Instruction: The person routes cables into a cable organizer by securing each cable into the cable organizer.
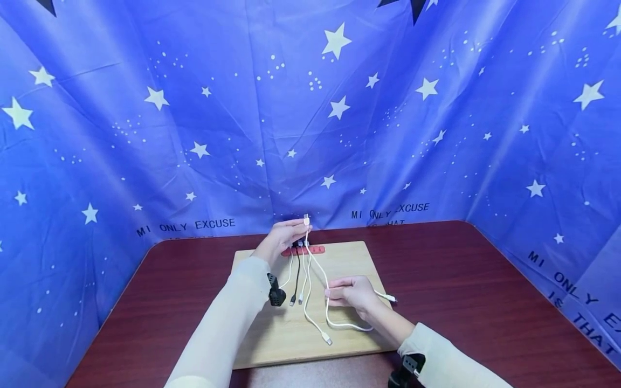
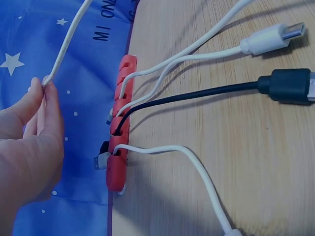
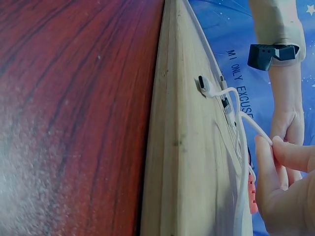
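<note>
My left hand is raised above the far edge of a wooden board and pinches a white USB cable close below its plug, which points up. Lower down, my right hand pinches the same cable between thumb and fingers over the right part of the board. A red cable organizer with slots lies along the board's far edge. A black cable and several white cables, one with a white connector, run through its slots toward the near side.
The wooden board lies on a dark red table. A white connector extends past the board's right edge. Behind the table hangs a blue curtain with stars. Each wrist wears a black camera.
</note>
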A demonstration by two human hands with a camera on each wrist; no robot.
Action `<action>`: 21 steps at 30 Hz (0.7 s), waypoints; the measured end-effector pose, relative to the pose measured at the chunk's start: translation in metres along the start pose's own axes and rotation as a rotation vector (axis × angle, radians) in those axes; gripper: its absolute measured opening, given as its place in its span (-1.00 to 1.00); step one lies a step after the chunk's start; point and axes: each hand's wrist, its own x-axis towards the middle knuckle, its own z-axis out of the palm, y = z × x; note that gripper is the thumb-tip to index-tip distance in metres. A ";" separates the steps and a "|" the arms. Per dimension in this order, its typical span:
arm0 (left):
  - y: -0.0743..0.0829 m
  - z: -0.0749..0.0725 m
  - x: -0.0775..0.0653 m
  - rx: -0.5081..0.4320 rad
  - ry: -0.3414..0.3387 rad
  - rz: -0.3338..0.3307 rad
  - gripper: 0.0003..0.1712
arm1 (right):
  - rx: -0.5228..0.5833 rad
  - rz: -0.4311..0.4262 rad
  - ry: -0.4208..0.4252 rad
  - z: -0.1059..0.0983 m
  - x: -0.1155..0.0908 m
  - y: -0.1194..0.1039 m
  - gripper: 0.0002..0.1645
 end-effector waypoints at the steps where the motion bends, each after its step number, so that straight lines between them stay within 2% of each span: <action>1: 0.000 -0.001 0.000 0.009 -0.005 -0.007 -0.50 | -0.002 -0.001 0.003 0.000 0.000 0.000 -0.57; 6: -0.001 -0.002 0.000 0.037 -0.036 -0.049 -0.55 | -0.008 0.000 0.020 -0.002 0.001 0.000 -0.57; 12: -0.002 0.001 0.000 -0.005 -0.084 -0.070 -0.53 | -0.006 -0.002 -0.009 -0.004 0.002 0.001 -0.57; 21: 0.005 0.008 -0.001 0.030 -0.045 -0.048 -0.57 | -0.066 -0.019 -0.030 0.000 -0.002 0.001 -0.57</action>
